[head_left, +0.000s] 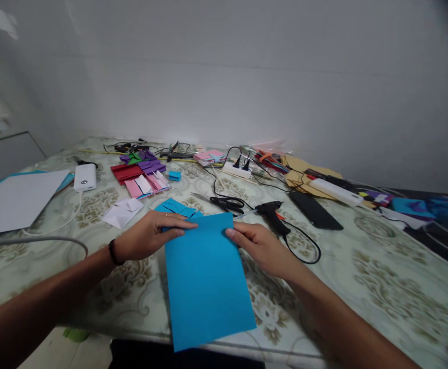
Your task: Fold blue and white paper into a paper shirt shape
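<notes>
I've a power bank [85, 177] on the table [143, 312] at L; my L hand [149, 237] is clamped on the blue sheet's [208, 284] top-L edge; sheet's btwn both hands, over table's near edge; R hand [264, 248] pinches its top-R edge, glue gun [273, 215] just beyond.

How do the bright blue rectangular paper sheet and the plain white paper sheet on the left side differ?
The blue sheet is held by the left hand and right hand; the white sheet lies untouched on other papers. The blue sheet fits within the picture; the white sheet is cut off at the picture's left edge. Both look plain and unpatterned.
</notes>
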A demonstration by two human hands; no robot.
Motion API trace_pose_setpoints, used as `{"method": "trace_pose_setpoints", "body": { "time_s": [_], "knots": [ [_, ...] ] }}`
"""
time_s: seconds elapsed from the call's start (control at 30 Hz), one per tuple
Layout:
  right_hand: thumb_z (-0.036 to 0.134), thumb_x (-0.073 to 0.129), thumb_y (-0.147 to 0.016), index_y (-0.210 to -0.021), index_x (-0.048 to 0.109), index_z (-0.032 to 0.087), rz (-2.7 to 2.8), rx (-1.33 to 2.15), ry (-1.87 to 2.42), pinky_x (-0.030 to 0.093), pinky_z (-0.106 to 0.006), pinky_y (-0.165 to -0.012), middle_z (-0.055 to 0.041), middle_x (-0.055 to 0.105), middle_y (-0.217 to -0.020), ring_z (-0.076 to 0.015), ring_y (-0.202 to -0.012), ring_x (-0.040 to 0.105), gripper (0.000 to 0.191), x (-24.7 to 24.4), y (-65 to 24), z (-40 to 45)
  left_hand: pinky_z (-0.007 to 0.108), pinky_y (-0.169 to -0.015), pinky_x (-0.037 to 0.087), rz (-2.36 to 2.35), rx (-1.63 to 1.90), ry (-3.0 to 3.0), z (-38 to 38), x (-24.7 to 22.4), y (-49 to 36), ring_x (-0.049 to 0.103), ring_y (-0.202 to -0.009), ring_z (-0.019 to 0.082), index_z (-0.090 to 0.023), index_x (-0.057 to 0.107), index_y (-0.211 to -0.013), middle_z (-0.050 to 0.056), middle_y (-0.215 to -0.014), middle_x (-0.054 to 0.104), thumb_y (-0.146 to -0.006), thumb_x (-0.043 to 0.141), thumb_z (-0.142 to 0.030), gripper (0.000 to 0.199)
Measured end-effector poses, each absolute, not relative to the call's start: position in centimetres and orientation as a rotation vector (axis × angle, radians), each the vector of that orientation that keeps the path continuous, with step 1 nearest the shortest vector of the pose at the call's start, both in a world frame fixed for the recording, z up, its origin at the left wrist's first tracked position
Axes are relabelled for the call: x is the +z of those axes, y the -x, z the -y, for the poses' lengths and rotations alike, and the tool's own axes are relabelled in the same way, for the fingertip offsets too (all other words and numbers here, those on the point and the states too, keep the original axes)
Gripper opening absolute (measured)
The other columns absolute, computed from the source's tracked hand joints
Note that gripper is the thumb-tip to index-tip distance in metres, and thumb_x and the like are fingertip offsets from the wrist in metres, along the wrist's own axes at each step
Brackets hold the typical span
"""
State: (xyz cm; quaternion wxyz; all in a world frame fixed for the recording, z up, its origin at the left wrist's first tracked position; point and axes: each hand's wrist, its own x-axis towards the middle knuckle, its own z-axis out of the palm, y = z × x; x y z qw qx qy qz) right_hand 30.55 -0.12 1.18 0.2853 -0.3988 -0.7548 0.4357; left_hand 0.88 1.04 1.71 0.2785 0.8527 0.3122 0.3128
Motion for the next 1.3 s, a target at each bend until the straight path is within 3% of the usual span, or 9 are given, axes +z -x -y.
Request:
{"method": "trace_pose_setpoints", "body": {
  "time_s": [0.5,0.83,1.1,1.3],
  "knots": [
    [0.066,0.047,-0.099,-0.068,0.043,0.022,2.028,1.097,1.119,0.029,-0.028,-0.058,0.0041,0.035,-0.066,-0.0133,-0.061,0.033,0.054,1.1,-30.5,-0.1,0.035,-0.105,0.057,-0.952,0.918,-2.246,-1.1,1.9,-0.6,0.074,-0.117,0.025,-0.031,0.079,-0.123,0.002,-0.121,0.080,-0.099,0.064,-0.030,0.029],
    [0.067,0.053,-0.096,-0.067,0.053,0.021,1.977,1.058,1.161,0.035,-0.028,-0.058,0.0008,0.049,-0.065,-0.0156,-0.063,0.043,0.054,1.3,-30.4,0.0,0.036,-0.106,0.056,-1.009,0.932,-2.239,-1.0,2.2,-0.6,0.071,-0.122,0.026,-0.032,0.078,-0.125,0.001,-0.124,0.079,-0.099,0.066,-0.033,0.030],
    [0.066,0.050,-0.097,-0.068,0.049,0.021,2.006,1.064,1.161,0.032,-0.028,-0.057,0.0023,0.043,-0.065,-0.0140,-0.060,0.037,0.054,1.1,-30.6,0.0,0.031,-0.094,0.061,-1.009,1.002,-2.201,-1.1,2.3,-0.7,0.075,-0.113,0.026,-0.027,0.079,-0.123,0.004,-0.123,0.079,-0.098,0.066,-0.031,0.029],
    [0.065,0.048,-0.098,-0.069,0.046,0.022,2.010,1.047,1.171,0.033,-0.028,-0.056,0.0030,0.039,-0.066,-0.0142,-0.061,0.036,0.053,1.2,-30.5,-0.1,0.032,-0.093,0.062,-1.041,1.064,-2.183,-0.9,2.7,-0.8,0.075,-0.112,0.026,-0.026,0.080,-0.121,0.004,-0.121,0.080,-0.097,0.066,-0.030,0.028]
  ]
}}
